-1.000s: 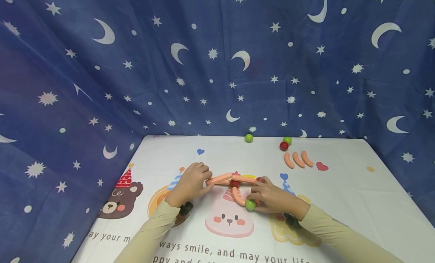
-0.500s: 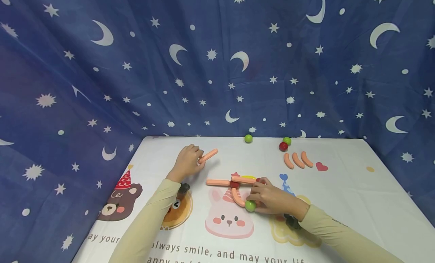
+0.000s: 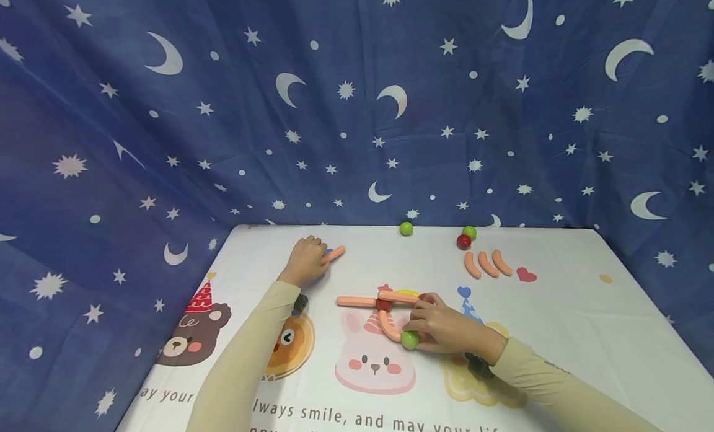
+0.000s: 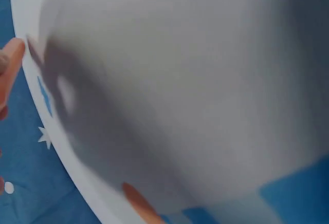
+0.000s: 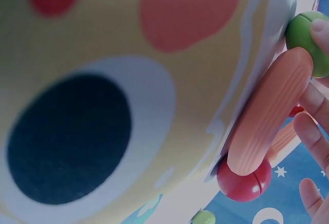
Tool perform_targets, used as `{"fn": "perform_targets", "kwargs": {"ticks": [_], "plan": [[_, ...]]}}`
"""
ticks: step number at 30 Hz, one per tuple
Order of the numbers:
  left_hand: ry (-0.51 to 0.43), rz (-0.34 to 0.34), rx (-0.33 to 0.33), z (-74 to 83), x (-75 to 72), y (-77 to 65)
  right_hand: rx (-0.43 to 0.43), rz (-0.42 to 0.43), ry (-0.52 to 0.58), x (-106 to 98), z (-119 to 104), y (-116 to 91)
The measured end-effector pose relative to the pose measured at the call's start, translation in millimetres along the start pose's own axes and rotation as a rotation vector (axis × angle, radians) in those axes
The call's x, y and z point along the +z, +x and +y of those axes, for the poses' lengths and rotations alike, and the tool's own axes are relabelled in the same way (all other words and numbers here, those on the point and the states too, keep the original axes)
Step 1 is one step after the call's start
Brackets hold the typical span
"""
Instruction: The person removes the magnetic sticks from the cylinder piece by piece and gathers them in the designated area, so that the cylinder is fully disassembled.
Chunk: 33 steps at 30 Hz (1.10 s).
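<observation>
Toward the back left of the table, my left hand [image 3: 305,262] holds a toy sausage [image 3: 334,254]; its end also shows at the edge of the left wrist view. At the middle, my right hand [image 3: 443,325] pinches a green toy ball [image 3: 409,339], which has a slit in the right wrist view. A curved toy sausage [image 3: 388,326] runs from it up to a red ball [image 3: 383,305]. Sausages extend left [image 3: 356,302] and right [image 3: 398,297] of that red ball. In the right wrist view another sausage [image 5: 270,113] spans the green ball and a second red ball [image 5: 244,179].
Three loose toy sausages [image 3: 488,264] lie at the back right. Beside them sit a red ball [image 3: 463,242] and a green ball [image 3: 469,232], with another green ball [image 3: 406,229] farther left. A blue starry curtain [image 3: 334,110] borders the white printed tablecloth [image 3: 569,333].
My left hand has carried its sausage away from the joined pieces, backward and left, and then slightly lower toward the table. My right hand stays at the green ball.
</observation>
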<state>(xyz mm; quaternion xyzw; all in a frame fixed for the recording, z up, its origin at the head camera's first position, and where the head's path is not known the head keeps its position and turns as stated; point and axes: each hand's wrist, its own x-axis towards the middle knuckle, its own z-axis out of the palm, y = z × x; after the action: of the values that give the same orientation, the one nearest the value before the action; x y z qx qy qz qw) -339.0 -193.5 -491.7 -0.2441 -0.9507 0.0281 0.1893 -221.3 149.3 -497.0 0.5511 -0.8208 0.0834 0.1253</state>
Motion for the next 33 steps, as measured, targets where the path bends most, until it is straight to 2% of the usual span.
{"fn": "perform_targets", "kwargs": {"ticks": [7,12,16,26,33], "plan": [[0.022,-0.088,0.002,-4.4,5.3,-3.1,0.004,-0.004,0.005,-1,-2,1],[-0.025,-0.181,-0.021,-6.6,3.8,-6.8,0.005,-0.004,-0.002,0,-1,0],[-0.067,-0.219,-0.01,-6.4,2.3,-10.2,0.005,-0.001,-0.001,0,-2,-1],[-0.109,-0.203,0.092,4.3,-0.3,-12.3,0.015,-0.012,0.004,-1,-2,-1],[-0.11,-0.196,0.117,11.0,-2.3,-11.8,0.026,-0.031,0.008,-1,-1,-1]]}}
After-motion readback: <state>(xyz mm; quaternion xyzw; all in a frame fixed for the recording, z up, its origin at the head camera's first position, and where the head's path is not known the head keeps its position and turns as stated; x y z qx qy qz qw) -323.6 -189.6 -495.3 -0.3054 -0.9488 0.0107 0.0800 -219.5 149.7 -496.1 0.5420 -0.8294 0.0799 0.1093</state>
